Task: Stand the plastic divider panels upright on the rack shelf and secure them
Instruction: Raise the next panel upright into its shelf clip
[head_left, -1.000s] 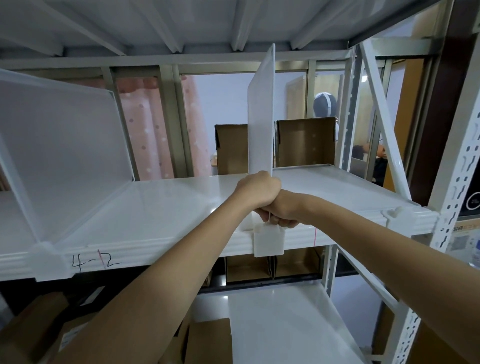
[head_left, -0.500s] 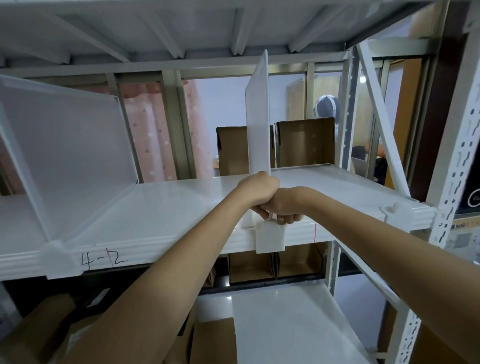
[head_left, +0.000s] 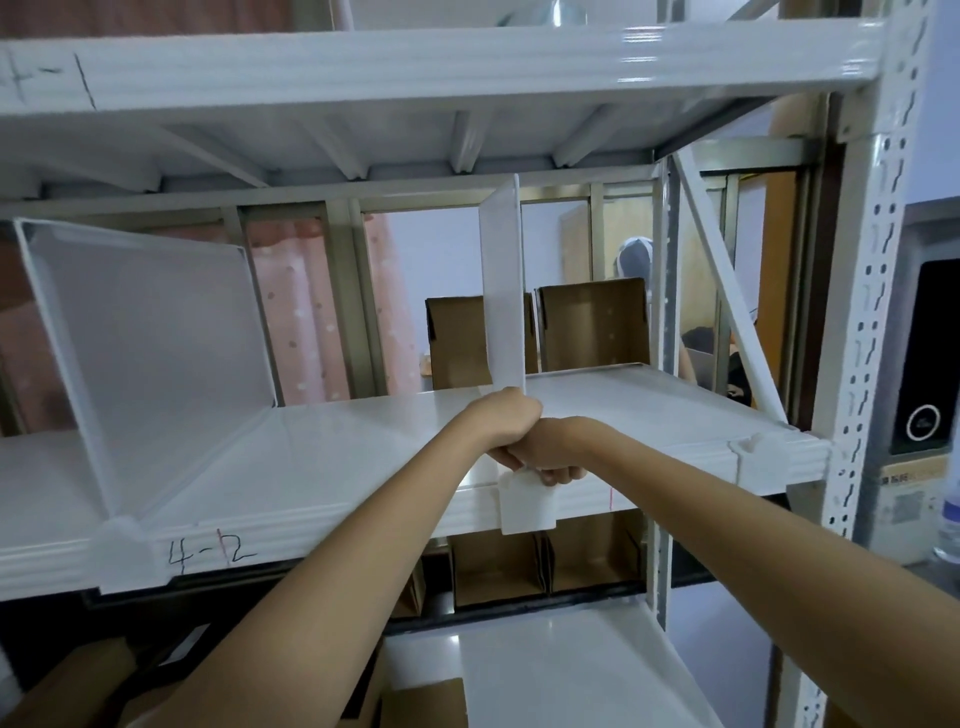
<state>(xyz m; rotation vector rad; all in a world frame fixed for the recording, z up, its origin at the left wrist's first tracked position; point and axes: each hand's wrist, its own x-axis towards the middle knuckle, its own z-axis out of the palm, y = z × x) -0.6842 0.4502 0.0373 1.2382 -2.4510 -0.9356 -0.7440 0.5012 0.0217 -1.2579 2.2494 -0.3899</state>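
Observation:
A translucent white divider panel (head_left: 503, 291) stands upright, edge-on to me, on the white rack shelf (head_left: 322, 457). My left hand (head_left: 501, 423) and my right hand (head_left: 553, 449) are pressed together around its front bottom corner, fingers closed on it. Just below them a white plastic clip (head_left: 524, 501) hangs over the shelf's front lip. A second divider panel (head_left: 150, 343) stands upright at the left, held at its front by another clip (head_left: 122, 535). A third clip (head_left: 756, 460) sits on the lip at the right with no panel in it.
The shelf lip carries the handwritten mark 4-2 (head_left: 210, 553). An upper shelf (head_left: 467, 62) hangs close overhead. The perforated upright (head_left: 862, 364) and a diagonal brace (head_left: 727, 296) close the right side. Cardboard boxes (head_left: 592, 325) stand behind the rack, and a person sits beyond them.
My head has tipped up and back, so the upper shelf's front edge now shows. Both hands stay clamped on the panel's front bottom corner; the panel stands slightly straighter.

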